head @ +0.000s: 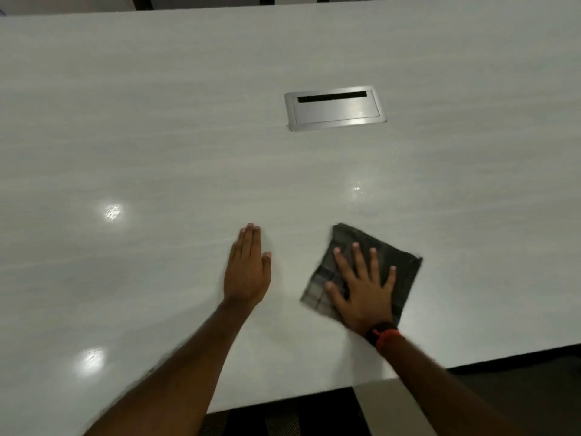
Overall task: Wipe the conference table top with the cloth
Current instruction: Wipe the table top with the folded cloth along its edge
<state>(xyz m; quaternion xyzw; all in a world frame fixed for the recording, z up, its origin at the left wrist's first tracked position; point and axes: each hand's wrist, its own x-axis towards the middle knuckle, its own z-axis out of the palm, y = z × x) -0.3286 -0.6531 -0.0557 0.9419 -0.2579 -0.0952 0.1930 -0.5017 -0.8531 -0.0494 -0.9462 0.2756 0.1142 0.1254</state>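
A glossy white conference table top fills most of the view. A folded dark grey checked cloth lies flat on it near the front edge. My right hand presses down on the cloth with fingers spread, a dark watch with an orange strap on the wrist. My left hand rests flat on the bare table to the left of the cloth, fingers together, holding nothing.
A silver metal cable box lid with a dark slot is set flush into the table beyond the hands. The table's front edge runs along the bottom, with dark carpet below. Dark chair shapes stand past the far edge.
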